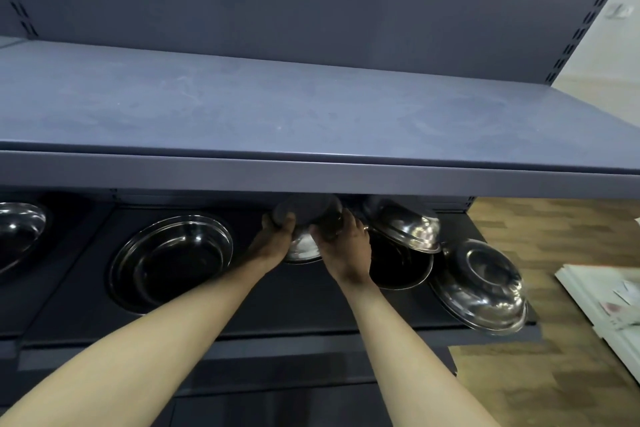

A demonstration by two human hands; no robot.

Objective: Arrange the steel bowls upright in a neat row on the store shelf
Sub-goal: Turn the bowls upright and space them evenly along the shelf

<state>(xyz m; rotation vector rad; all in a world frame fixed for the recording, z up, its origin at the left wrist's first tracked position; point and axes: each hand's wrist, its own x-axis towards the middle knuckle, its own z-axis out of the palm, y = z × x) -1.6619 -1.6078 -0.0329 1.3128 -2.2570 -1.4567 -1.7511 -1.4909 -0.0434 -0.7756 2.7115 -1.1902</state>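
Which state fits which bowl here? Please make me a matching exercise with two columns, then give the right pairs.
Things:
1. Big bowl left of the hands
2. Bowl between the hands
3. Far-right bowl
4. Upper shelf

States:
a. held by left hand and right hand
b. bare on top
c. upright, opening up
d. upside down at the shelf's end

Pairs: 1-c, 2-a, 3-d, 4-b

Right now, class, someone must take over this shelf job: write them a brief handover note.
Left hand and right hand both grip one bowl, tilted, on the lower shelf.
Done: two bowls upright, one at centre-left and one at the far left.
Left: set the held bowl upright, then right the tipped bowl leaning on another, and the upside-down one at the right end.
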